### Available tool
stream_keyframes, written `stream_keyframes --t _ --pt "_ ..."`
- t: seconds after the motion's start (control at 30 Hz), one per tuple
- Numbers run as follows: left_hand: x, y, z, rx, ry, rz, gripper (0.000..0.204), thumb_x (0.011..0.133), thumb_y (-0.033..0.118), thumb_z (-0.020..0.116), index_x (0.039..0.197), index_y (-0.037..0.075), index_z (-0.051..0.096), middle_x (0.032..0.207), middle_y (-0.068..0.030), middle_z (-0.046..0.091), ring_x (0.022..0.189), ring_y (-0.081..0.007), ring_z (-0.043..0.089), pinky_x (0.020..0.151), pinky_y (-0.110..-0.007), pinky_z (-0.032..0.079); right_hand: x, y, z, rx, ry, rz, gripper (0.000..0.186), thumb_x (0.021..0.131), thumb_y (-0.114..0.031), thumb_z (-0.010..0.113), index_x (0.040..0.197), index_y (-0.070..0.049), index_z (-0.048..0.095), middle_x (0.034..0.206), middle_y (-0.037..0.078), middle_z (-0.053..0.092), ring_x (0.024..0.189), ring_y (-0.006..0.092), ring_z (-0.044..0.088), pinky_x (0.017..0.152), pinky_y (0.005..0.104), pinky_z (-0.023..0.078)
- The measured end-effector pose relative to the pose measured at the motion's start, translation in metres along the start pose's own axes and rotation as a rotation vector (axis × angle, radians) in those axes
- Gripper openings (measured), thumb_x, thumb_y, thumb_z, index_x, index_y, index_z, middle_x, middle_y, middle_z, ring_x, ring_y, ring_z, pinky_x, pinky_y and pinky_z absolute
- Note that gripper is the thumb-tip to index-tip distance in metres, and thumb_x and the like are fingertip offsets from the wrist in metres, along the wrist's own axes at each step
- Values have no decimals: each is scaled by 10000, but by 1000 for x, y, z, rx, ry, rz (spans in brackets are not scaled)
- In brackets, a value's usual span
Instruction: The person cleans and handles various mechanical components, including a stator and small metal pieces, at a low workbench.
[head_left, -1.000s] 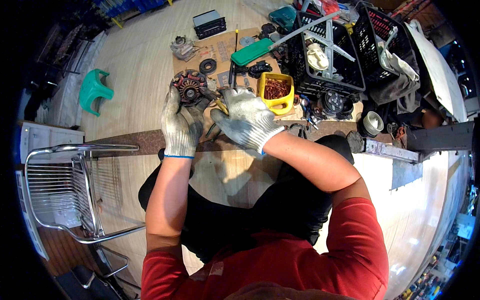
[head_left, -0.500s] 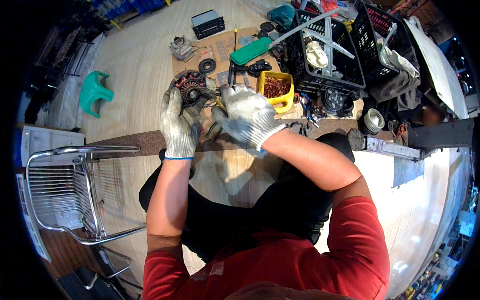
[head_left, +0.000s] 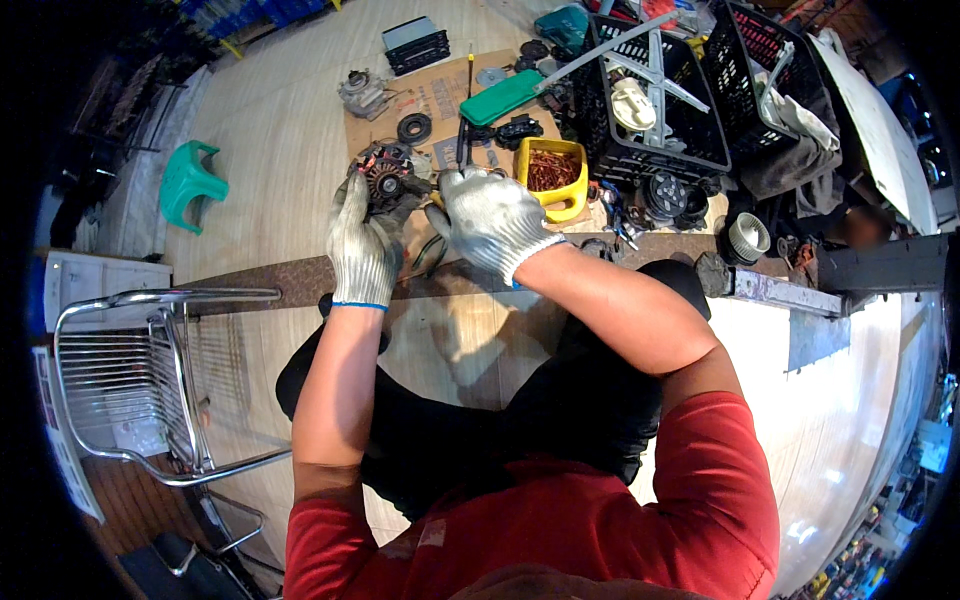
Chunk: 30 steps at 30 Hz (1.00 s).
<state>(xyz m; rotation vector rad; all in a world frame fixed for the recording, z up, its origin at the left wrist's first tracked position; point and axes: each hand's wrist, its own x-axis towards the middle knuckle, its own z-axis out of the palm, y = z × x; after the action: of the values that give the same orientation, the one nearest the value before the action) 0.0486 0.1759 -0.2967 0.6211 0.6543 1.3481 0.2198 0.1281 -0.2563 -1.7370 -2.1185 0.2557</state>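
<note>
Both my hands wear pale knitted work gloves with grey smudges. My left hand (head_left: 358,245) is closed around the near left side of a round alternator part (head_left: 386,180), which shows a dark hub and a ring of copper-coloured windings. From the right, my right hand (head_left: 492,218) grips a yellow-handled tool (head_left: 436,203) whose dark tip points at the part's right side. Glove and fingers cover most of the tool, so its exact kind is hidden. Below that hand, a dark curved handle or cable (head_left: 430,255) shows near the floor. A yellow cut-open jug (head_left: 563,207) of copper wire scraps stands to the right.
Flattened cardboard (head_left: 430,95) carries a black ring (head_left: 414,128), a metal housing (head_left: 362,93) and a green-headed tool (head_left: 500,100). Black crates (head_left: 655,160) of parts stand at right. Several hand tools (head_left: 620,220) lie by the jug. A green stool (head_left: 190,188) and metal chair (head_left: 165,300) are left.
The alternator part has tilted slightly in my left hand. My right hand has shifted a little left with the tool, its wrist slightly higher.
</note>
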Motion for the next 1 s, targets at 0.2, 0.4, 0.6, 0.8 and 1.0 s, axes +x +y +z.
stream_keyframes --t 0.2,0.4,0.6,0.8,1.0 --pt "0 -2 -6 -81 -1 -70 399 1006 281 502 1296 7 511 1259 -202 595 1125 -359 608 960 -518 509 4 4 11 -24 -61 6 380 919 -384 582 957 -7 619 860 211 671 795 371 685 677 452 560" --pt "2 -4 -7 -114 43 -118 411 1023 329 441 1308 41 510 1277 -186 589 1131 -366 603 937 -527 524 7 10 23 -24 -36 -20 367 921 -381 583 959 -17 615 860 202 674 784 365 686 668 453 562" --pt "3 -5 -17 -130 99 -160 407 1029 354 417 1301 68 518 1269 -172 595 1120 -348 612 902 -541 543 5 14 25 -1 67 -91 358 924 -379 576 954 -25 617 859 195 675 774 357 686 664 443 562" --pt "37 -47 -62 40 278 -168 350 1010 286 513 1225 13 552 1123 -155 647 965 -285 665 767 -476 593 11 18 0 -38 36 -23 446 947 -443 524 1015 -13 621 910 218 669 879 346 680 753 437 555" --pt "58 -167 -219 -10 533 -378 317 983 384 538 1117 109 622 945 -77 679 740 -253 650 587 -418 559 14 15 -3 -17 37 -44 428 940 -434 540 1000 -20 626 932 211 666 869 352 671 745 444 548"
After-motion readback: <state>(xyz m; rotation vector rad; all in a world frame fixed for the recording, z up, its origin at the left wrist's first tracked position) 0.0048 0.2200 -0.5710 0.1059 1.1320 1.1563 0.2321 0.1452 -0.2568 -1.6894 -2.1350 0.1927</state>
